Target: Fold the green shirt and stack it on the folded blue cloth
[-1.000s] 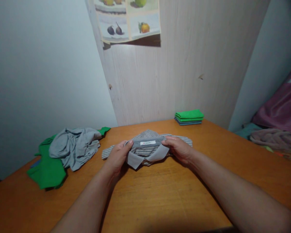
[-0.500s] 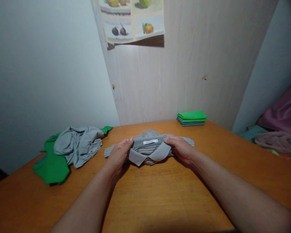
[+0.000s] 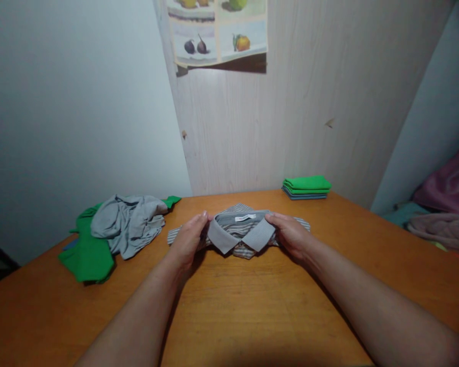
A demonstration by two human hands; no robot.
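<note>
Lower centre of the frame, the striped shirt [image 3: 237,230] sits between the hands; left hand [image 3: 191,235] pinches the collar [image 3: 224,239] at its left side, right hand [image 3: 290,232] at its right.

A shirt [image 3: 260,237] lies on a table [image 3: 245,311], its collar between the fingers of the left hand [image 3: 189,237] and the right hand [image 3: 290,234]. Left of the left fingers, a clothes heap [image 3: 128,224]. Behind and right of the right fingers, a cloth stack [image 3: 306,187]. Behind all the fingers, a wall [image 3: 252,137]; above them, on it, a poster [image 3: 220,35]. Far right of the fingers, beyond the table, fabric [image 3: 443,229].
</note>
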